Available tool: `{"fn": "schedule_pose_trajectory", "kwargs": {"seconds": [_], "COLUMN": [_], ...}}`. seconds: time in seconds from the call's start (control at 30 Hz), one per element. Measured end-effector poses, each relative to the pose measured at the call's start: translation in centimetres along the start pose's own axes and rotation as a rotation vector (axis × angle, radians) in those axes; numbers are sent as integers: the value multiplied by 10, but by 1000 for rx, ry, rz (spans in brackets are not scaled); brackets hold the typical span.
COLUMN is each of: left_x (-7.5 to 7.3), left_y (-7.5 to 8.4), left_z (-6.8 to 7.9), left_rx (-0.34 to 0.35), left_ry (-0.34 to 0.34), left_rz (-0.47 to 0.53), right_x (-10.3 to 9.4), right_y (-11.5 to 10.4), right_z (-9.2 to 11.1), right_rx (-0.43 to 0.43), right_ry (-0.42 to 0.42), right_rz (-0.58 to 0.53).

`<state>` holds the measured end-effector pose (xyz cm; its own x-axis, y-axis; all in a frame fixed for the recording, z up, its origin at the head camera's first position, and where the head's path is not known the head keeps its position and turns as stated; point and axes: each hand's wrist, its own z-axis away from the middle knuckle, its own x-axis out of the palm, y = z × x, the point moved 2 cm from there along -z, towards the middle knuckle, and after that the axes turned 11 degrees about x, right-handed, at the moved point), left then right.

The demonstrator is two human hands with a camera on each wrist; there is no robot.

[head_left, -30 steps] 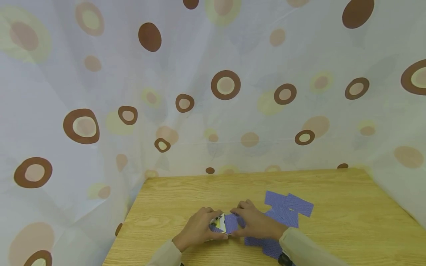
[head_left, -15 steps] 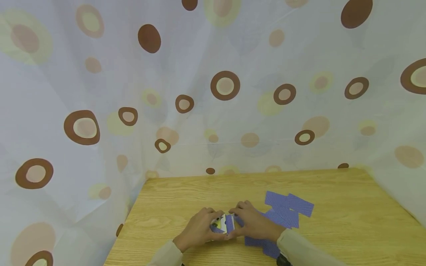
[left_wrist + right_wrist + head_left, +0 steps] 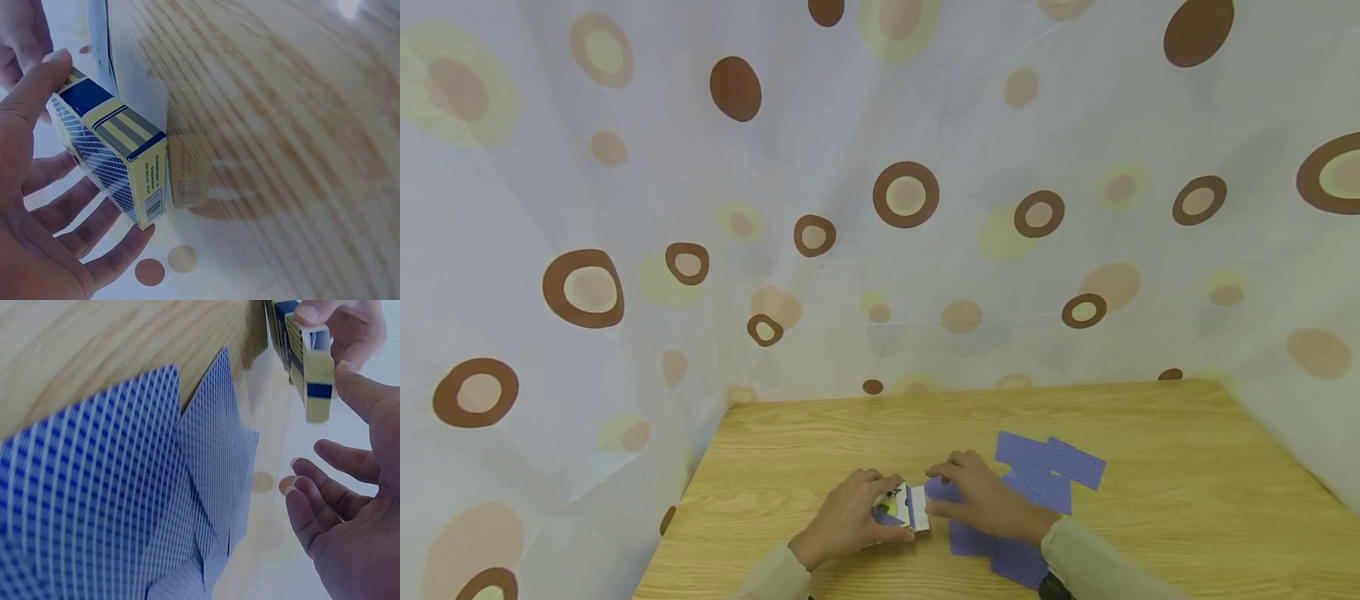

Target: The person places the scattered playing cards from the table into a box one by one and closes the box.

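My left hand (image 3: 846,512) grips a small playing card box (image 3: 891,505) between the thumb and fingers, low over the wooden table. Pale yellow and blue stripes run along the box's narrow side (image 3: 112,112), and a barcode marks one end. The box's other end is open, its pale flap (image 3: 921,508) sticking out to the right. A thin blue strip of cards (image 3: 909,506) shows at the mouth. Just right of the flap, my right hand (image 3: 981,500) holds nothing, its fingers loosely bent and apart from the box.
Several blue-patterned playing cards (image 3: 1037,487) lie face down and overlapping on the wooden table (image 3: 1157,467), beneath and beyond the right hand. A spotted curtain (image 3: 970,258) hangs behind the table and along both sides.
The blue cards that stuck out of the box have slid left into it, leaving a thin strip and the pale flap visible. My right hand has let go and drawn back right.
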<state>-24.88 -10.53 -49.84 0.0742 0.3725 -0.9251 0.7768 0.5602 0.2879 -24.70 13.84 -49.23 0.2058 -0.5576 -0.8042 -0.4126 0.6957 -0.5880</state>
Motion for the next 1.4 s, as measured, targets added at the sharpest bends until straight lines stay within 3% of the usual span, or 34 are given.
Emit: {"fn": "schedule_pose_trajectory", "kwargs": {"seconds": [0.27,0.43,0.57,0.7,1.17,1.4], "left_x": [-2,-3,-3,-4,-5,-4], "left_y": [1,2,2,2,-1,0], "left_z": [-1,1,4,4,5,6], "left_rx": [-20,-31,-44,-51,-61,-76], "left_ry": [0,1,-4,-5,4,2], "left_rz": [7,10,13,14,22,32], "right_x": [-25,-40,-46,-53,-78,-86], "right_y": [24,40,55,68,112,138], "right_z": [16,28,36,43,65,74], "right_rx": [5,66,111,94,157,255], "right_ry": [55,52,66,107,232,225], "right_rz": [45,59,60,98,229,220]}}
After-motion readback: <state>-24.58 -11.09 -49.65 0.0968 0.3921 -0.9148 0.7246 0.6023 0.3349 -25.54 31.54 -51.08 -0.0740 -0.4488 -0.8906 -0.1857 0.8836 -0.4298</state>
